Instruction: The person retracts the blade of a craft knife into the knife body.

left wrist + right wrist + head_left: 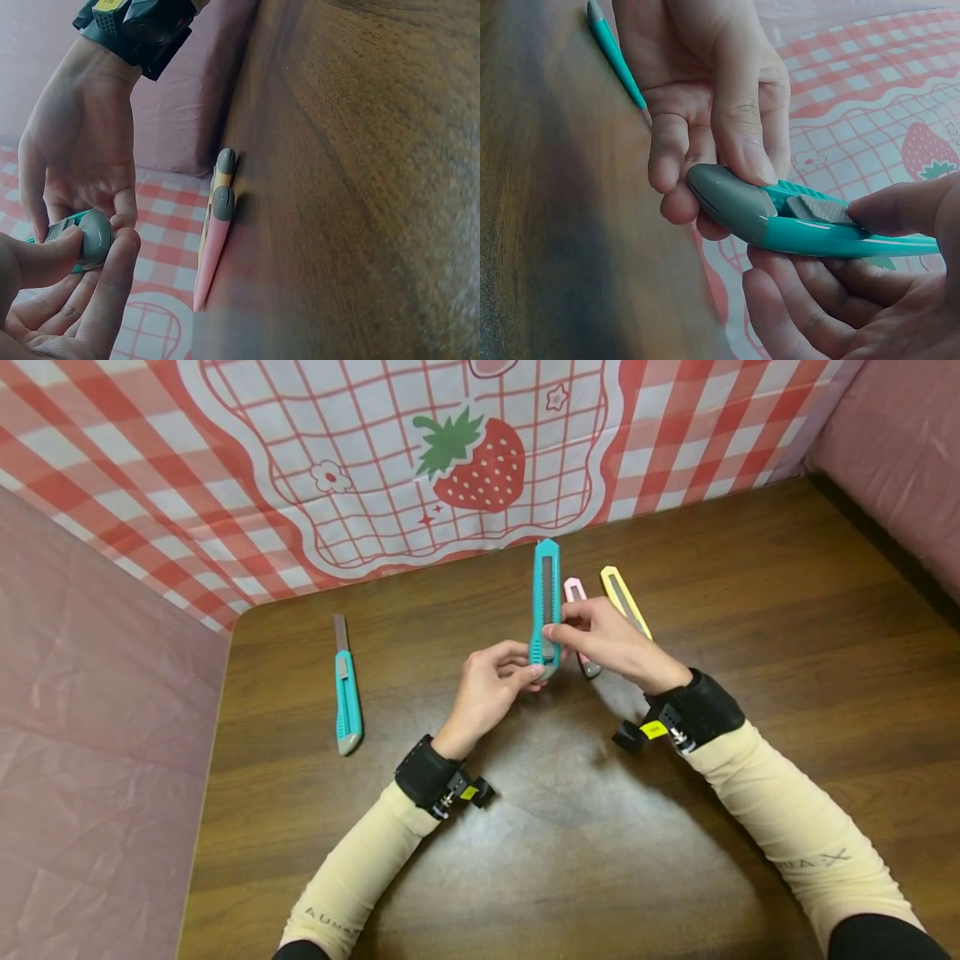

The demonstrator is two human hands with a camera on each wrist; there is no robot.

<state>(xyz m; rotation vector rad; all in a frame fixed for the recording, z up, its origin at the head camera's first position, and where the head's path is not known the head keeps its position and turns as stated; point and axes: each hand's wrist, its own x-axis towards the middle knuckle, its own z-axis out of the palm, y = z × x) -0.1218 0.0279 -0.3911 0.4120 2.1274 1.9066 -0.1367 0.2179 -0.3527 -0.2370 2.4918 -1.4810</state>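
Both hands hold a teal utility knife (547, 577) upright above the table. At its lower end, my left hand (486, 683) pinches the grey end cap (731, 196) between thumb and fingers. My right hand (611, 639) grips the knife's side, its thumb against the grey slider (821, 211). Grey metal shows along the handle's slot, and no long blade sticks out at the top. Behind the right hand lie a pink utility knife (573, 587) and a yellow utility knife (621, 593), both partly hidden in the head view.
A second teal utility knife (348, 706) lies on the left of the wooden table (270, 827), its blade (341, 632) extended away from me. A checked strawberry cloth (480, 460) hangs along the back edge. Pink fabric (97, 735) covers the sides.
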